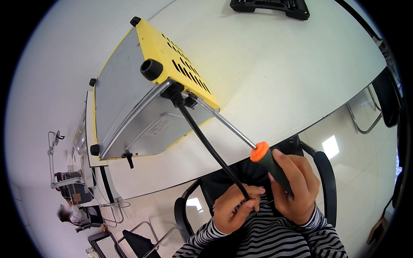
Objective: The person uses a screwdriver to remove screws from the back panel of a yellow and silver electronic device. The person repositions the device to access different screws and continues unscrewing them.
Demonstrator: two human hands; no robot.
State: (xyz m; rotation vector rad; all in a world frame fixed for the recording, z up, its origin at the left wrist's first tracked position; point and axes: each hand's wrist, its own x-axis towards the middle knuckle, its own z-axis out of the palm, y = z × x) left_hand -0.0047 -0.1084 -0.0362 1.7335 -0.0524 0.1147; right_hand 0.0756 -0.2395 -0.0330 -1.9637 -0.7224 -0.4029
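Observation:
My right hand [299,185] is closed round the dark green handle of a screwdriver [275,167] with an orange collar. Its long metal shaft reaches up and left to the back of a yellow and grey metal appliance [129,69], where the tip meets a spot beside the cable entry; the tip itself is hard to make out. Between the fingers of my left hand [234,208] runs a thick black power cable [206,142], which comes out of the appliance. The appliance stands tipped, with its grey panels and black rubber feet [151,69] showing and slotted vents along its yellow side.
A black tool case [275,6] lies at the far edge of the white table [275,73]. Black chair armrests [325,180] flank me. Another chair [387,96] stands at the right. At the far left are a desk lamp [51,159], more equipment and a seated person [77,215].

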